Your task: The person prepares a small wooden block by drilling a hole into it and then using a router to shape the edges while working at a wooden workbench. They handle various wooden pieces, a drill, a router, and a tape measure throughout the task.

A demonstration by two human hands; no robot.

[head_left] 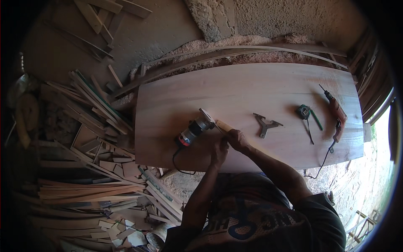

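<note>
A wide pale plywood board (176,92) lies below me. A router (193,131) rests on its side, cord trailing. My right hand (237,138) grips a short wooden piece (223,125) beside the router's base. My left hand (220,152) is closed just below it; what it holds is hidden. To the right lie a metal bracket (265,124), a tape measure (303,111), a green pencil-like stick (315,118) and a red corded drill (338,111).
Loose offcuts and long strips (94,105) are piled left of the board. Long thin boards (252,49) and shavings (184,50) run along the far edge, before a rough wall (285,17). More timber (369,71) stands at the right.
</note>
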